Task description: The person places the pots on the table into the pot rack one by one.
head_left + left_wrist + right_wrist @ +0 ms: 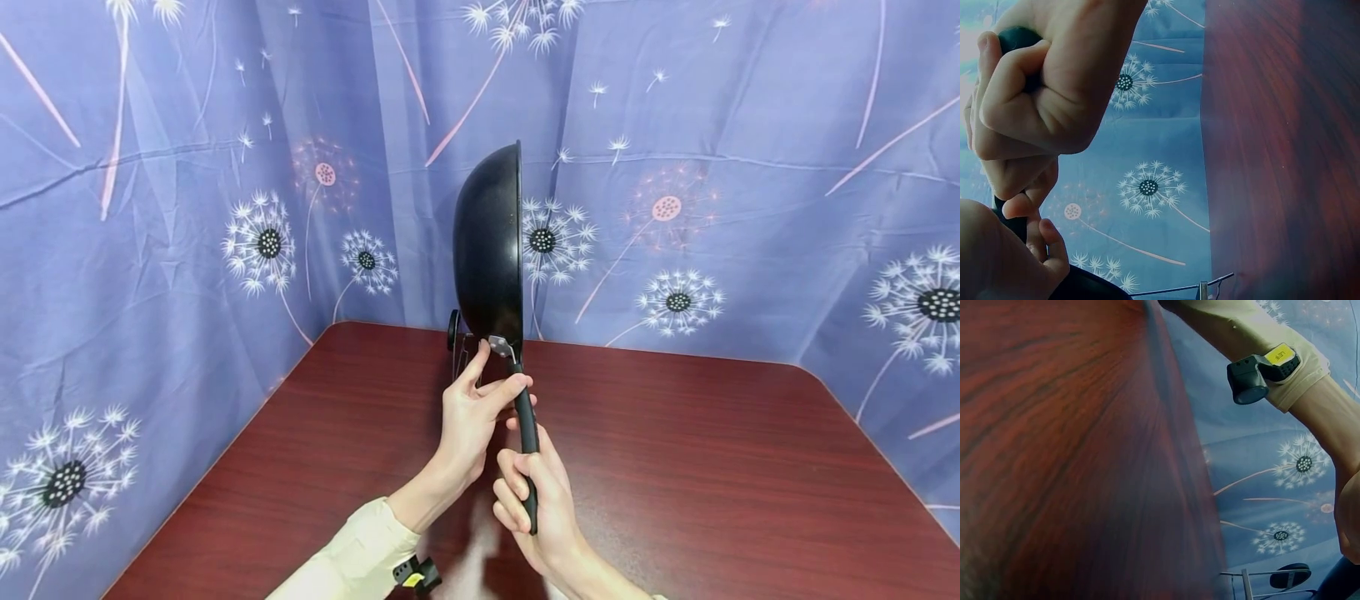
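A black wok-style pan (pixel 489 242) stands upright on its edge above the table, its hollow facing right and its handle (pixel 527 433) pointing down towards me. My right hand (pixel 536 492) grips the lower end of the handle in a fist; the left wrist view shows its fingers (pixel 1016 94) curled round the black handle (pixel 1016 37). My left hand (pixel 476 408) holds the handle's top by the metal rivet plate, thumb across it and one finger reaching up to the pan's underside. In the left wrist view the pan (pixel 1088 287) shows at the bottom edge.
A dark red wooden table (pixel 675 467) lies below, closed in by a blue dandelion-print curtain (pixel 750 167). A wire rack with a black knob (pixel 453 330) stands at the table's far edge behind the pan. A black wrist camera (pixel 1260 372) sits on my cream left sleeve (pixel 352 550).
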Available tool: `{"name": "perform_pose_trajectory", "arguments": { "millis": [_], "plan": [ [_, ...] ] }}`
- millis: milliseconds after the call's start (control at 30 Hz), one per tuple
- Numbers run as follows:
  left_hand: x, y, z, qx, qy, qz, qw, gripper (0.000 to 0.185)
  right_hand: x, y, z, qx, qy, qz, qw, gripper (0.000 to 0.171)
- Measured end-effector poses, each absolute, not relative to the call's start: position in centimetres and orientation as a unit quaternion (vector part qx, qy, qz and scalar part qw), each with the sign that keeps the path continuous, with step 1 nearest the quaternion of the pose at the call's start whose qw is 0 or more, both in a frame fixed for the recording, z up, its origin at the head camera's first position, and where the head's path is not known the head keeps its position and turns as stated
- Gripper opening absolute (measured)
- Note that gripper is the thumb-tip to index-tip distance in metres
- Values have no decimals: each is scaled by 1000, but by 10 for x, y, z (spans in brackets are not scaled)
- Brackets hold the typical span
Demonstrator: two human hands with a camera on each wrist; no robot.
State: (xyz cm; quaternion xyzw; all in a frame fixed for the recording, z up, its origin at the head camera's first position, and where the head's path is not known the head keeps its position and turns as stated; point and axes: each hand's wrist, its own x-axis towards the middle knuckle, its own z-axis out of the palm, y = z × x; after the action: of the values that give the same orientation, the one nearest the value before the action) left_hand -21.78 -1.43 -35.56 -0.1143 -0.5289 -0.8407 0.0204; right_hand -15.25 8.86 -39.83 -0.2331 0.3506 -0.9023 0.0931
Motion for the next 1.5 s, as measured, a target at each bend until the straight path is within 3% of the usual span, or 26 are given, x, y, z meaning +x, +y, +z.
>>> {"name": "perform_pose_trajectory", "arguments": {
  "millis": [333,900,1500],
  "plan": [
    [-219,-14,-357,-107,-534,-839,17,80,-153,89,-399,-251,366,-892,81,43],
    [-218,-13,-358,-104,-547,-830,15,78,-150,90,-399,-190,485,-854,12,39],
    [-216,-9,-364,-97,-558,-824,6,78,-148,98,-407,-188,529,-827,-4,34]
  ]
}}
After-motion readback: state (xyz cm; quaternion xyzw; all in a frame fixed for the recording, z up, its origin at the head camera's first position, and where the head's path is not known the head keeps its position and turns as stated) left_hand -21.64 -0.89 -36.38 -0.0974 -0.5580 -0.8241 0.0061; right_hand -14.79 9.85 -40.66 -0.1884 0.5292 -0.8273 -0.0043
